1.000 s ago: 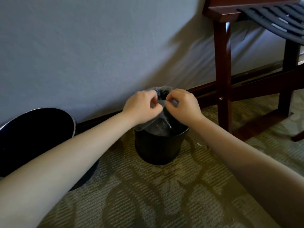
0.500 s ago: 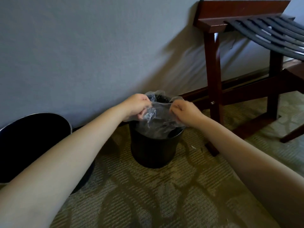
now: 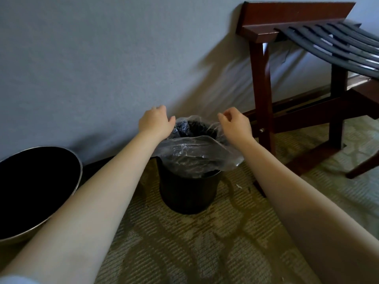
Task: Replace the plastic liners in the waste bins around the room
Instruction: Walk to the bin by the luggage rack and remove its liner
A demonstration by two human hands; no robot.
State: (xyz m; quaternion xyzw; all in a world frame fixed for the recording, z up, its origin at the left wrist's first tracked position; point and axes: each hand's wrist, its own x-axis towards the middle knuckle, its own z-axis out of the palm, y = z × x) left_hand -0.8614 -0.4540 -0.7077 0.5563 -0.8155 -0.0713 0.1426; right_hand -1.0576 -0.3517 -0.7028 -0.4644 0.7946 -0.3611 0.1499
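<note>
On the carpet (image 3: 184,253), directly below the fingers, stands a small black bin (image 3: 188,191). The clear liner (image 3: 196,152) droops over its near rim, with the far edge lifted between the hands. The left hand (image 3: 155,123) has its fingers curled onto the liner's left edge. The right hand (image 3: 236,125) has thumb and forefinger pinched together on the right edge. Well left of the fingers is a larger bin (image 3: 37,191) — right of them, a wooden rack (image 3: 264,78).

arms: both ours stretched forward, bare | our left hand (image 3: 155,124): knuckles up, fingertips hidden | our right hand (image 3: 235,124): level with it, fingers loosely curled | hands apart
</note>
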